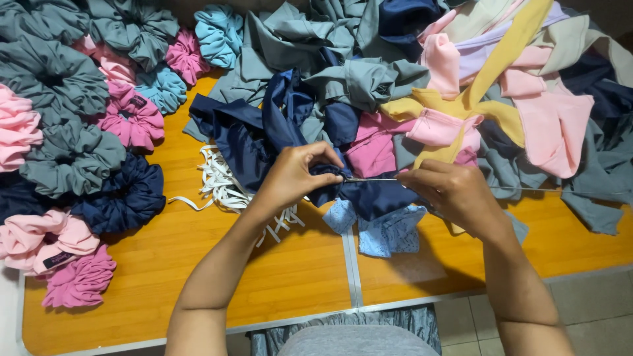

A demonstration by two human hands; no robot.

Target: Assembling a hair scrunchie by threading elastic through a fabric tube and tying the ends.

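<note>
My left hand (297, 175) pinches the bunched end of a navy blue fabric tube (376, 196) at the middle of the table. My right hand (452, 191) grips a thin metal rod (369, 179) that runs into that bunched end; the rod's far part (527, 189) sticks out to the right past my hand. The navy tube trails back and to the left over the pile. A coil of white elastic band (217, 181) lies just left of my left hand. A light blue lace piece (386, 231) lies under both hands.
Finished scrunchies in grey (72, 158), pink (132, 118), navy (125, 198) and light blue (217, 29) are heaped along the left. A pile of loose fabric strips (461, 79) in grey, pink, yellow and navy covers the back. The orange table (290, 277) has a metal seam and front edge.
</note>
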